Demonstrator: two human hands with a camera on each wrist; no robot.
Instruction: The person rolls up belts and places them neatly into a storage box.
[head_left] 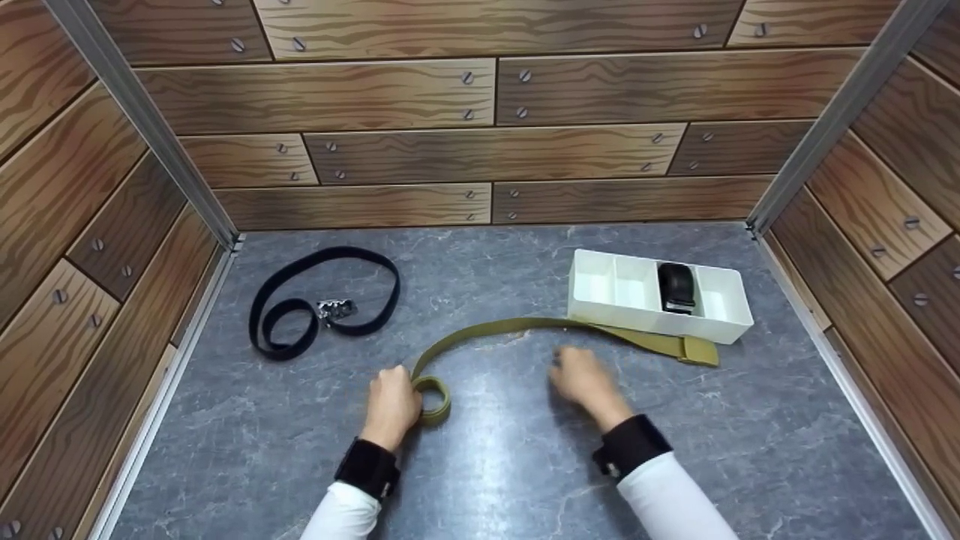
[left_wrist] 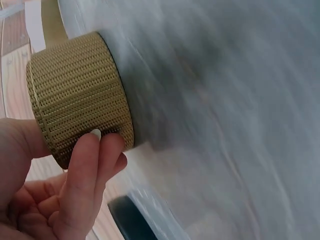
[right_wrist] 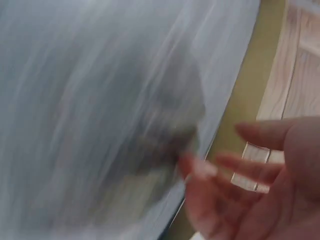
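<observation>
My left hand (head_left: 391, 405) pinches the rolled end of an olive webbing belt (head_left: 517, 324) between thumb and fingers. In the left wrist view the woven roll (left_wrist: 80, 90) shows several tight layers. From there the strap arcs to the right and ends at a flat olive buckle (head_left: 699, 351) in front of the white tray. My right hand (head_left: 586, 379) is just below the strap, apart from it and holding nothing. Its fingers look loosely bent and blurred in the right wrist view, with the olive strap behind them.
A black belt (head_left: 341, 252) with a silver buckle (head_left: 337, 308) lies loosely looped at the back left. At the back right stands a white divided tray (head_left: 660, 324) with a rolled black belt (head_left: 677, 285) in one compartment. Wood-patterned walls enclose the grey surface (head_left: 247, 450).
</observation>
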